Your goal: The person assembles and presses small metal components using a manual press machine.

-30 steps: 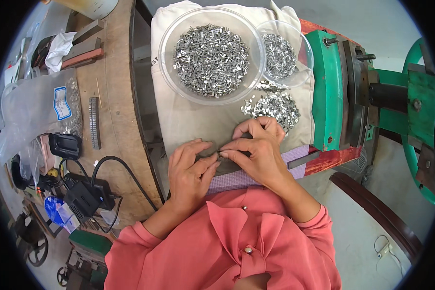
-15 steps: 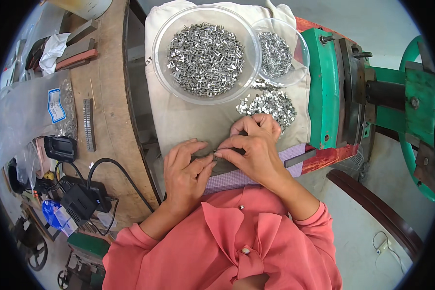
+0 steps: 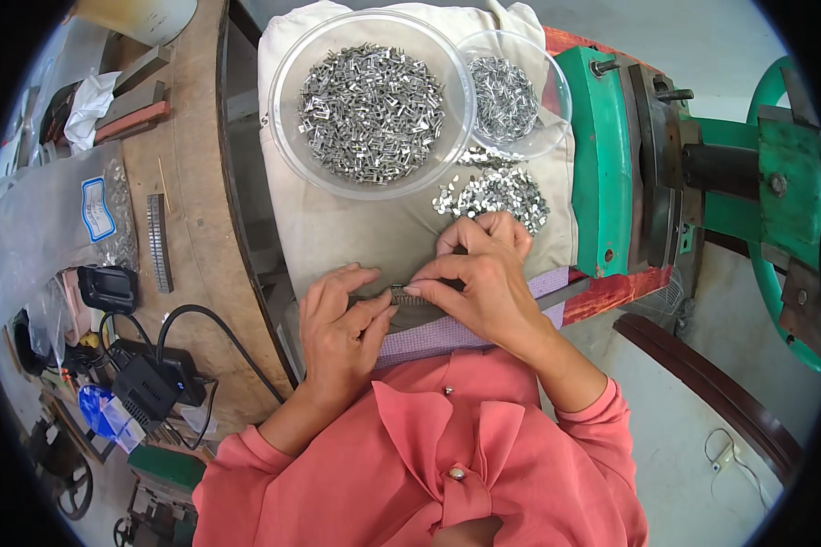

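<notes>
A small dark metal strip with a row of fine notches lies between my hands, low over the cloth. My left hand pinches its left end with thumb and forefinger. Thumb and forefinger of my right hand close at the strip's right part; whether they also hold a tiny piece is hidden. Just beyond my right hand is a loose heap of small shiny metal pieces. A large clear bowl full of little bent metal parts stands farther off, beside a smaller clear dish of thin metal pieces.
Beige cloth and a purple checked cloth cover the work surface. A green machine with a handwheel stands on the right. On the wooden table at left lie a notched metal bar, a plastic bag and a black corded device.
The view has shifted slightly, so the bowls and table sit a little farther left. My fingertips have parted slightly, and more of the notched strip shows between them.
</notes>
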The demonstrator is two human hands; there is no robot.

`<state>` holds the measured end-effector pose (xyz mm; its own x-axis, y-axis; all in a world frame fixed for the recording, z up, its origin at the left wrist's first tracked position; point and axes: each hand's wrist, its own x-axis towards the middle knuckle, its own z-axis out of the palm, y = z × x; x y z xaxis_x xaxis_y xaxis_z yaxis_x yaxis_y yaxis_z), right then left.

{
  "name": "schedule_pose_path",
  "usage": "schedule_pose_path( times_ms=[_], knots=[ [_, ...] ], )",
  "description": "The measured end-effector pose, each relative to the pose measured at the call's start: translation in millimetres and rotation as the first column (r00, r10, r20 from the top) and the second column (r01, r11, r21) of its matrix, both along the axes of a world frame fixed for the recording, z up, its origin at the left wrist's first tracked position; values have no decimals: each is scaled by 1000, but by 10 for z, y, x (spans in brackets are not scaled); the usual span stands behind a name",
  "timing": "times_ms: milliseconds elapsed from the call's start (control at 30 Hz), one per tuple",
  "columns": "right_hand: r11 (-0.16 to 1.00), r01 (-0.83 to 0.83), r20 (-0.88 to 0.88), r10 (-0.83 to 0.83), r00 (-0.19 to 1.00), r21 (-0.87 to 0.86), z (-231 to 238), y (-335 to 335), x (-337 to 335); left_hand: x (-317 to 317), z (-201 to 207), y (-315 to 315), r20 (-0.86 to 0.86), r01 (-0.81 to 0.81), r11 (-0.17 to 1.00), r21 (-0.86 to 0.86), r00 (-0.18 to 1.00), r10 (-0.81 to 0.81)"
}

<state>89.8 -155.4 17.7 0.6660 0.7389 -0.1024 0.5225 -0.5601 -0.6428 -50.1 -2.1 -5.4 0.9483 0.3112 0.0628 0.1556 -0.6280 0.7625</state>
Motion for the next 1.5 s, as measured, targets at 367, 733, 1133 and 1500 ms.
schedule_pose_path(
  times_ms=[367, 733, 1133, 1500],
  knots=[
    [1000, 9, -4, -9, 1000, -18, -5, -94, 41, 16, 19, 3, 1, 2, 1000, -4, 1000, -2],
    [999, 26, 24, -25, 999, -33, 38, -136, 62, 19, 22, 2, -7, -2, 1000, 12, 1000, 2],
    [999, 33, 13, -32, 999, -33, 20, -132, 58, 19, 23, 8, 0, 3, 1000, 13, 1000, -3],
    [998, 34, 19, -33, 999, -50, 84, -193, 82, 10, 15, 7, -6, 5, 1000, 10, 1000, -5]
  ],
)
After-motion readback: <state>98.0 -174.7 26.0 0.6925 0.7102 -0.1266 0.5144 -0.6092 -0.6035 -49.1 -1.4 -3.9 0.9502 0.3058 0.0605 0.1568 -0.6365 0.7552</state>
